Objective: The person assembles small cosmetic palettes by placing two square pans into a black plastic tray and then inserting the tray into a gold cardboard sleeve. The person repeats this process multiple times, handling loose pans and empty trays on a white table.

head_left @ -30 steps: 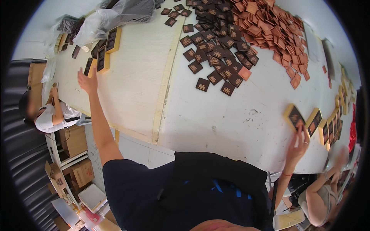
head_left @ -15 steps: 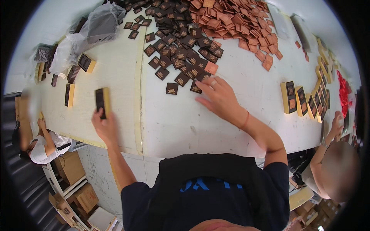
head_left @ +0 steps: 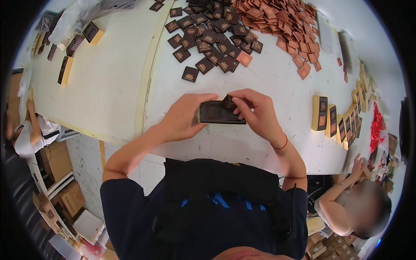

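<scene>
Fingers of the right hand [head_left: 261, 113] pinch a dark tile [head_left: 228, 102] over a box [head_left: 213, 112] whose left end the left hand's [head_left: 181, 116] fingers clamp, before 2 heaps, dark tiles [head_left: 204, 46] and copper tiles [head_left: 277, 21], on the desk [head_left: 108, 73]; gold-sided boxes [head_left: 331, 121] line the right.

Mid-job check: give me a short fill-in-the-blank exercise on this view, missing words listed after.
1. The left hand holds the ____ end of an open box.
2. The right hand, with a ____ cord at its wrist, pinches a dark brown square packet.
3. The heap of orange-brown packets lies to the ____ of the heap of dark brown packets.

Missing words: left; red; right.
</scene>
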`<action>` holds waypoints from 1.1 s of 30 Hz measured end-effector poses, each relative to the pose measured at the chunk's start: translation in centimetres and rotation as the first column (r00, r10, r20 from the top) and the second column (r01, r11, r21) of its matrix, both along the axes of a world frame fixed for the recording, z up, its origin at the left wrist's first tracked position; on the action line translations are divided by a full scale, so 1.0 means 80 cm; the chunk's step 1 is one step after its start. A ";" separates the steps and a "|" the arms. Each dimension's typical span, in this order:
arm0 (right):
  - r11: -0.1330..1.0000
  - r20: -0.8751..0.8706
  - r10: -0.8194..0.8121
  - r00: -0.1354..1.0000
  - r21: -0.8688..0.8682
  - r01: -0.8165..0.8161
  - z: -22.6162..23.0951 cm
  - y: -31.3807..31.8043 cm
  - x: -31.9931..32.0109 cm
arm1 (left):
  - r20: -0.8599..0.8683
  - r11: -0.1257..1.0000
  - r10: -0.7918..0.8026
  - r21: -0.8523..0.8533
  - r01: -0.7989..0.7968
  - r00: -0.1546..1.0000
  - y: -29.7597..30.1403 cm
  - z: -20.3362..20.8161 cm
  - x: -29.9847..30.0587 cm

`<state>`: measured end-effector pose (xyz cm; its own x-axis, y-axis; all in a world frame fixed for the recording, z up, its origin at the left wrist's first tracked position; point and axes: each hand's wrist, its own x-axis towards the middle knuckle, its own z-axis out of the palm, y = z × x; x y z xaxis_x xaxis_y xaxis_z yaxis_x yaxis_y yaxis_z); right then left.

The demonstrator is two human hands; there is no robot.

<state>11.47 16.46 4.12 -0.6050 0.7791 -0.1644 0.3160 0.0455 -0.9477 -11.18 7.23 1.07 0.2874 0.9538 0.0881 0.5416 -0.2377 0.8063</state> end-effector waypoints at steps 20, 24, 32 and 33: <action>0.775 0.046 -0.076 0.996 0.632 0.031 -0.011 0.043 0.043 | -0.237 0.864 0.041 0.496 0.084 0.971 0.010 -0.009 0.031; 0.484 0.271 -0.579 0.769 0.873 0.057 -0.015 0.143 0.134 | -0.267 0.870 0.034 0.483 0.103 0.963 0.006 -0.006 0.032; 0.617 0.191 -0.651 0.735 0.697 0.365 -0.042 0.154 0.160 | -0.190 0.895 0.006 0.440 0.079 0.982 0.011 -0.004 0.028; 0.731 0.122 -0.596 0.794 0.491 0.474 -0.038 0.145 0.155 | -0.189 0.898 0.007 0.433 0.077 0.982 0.010 -0.004 0.027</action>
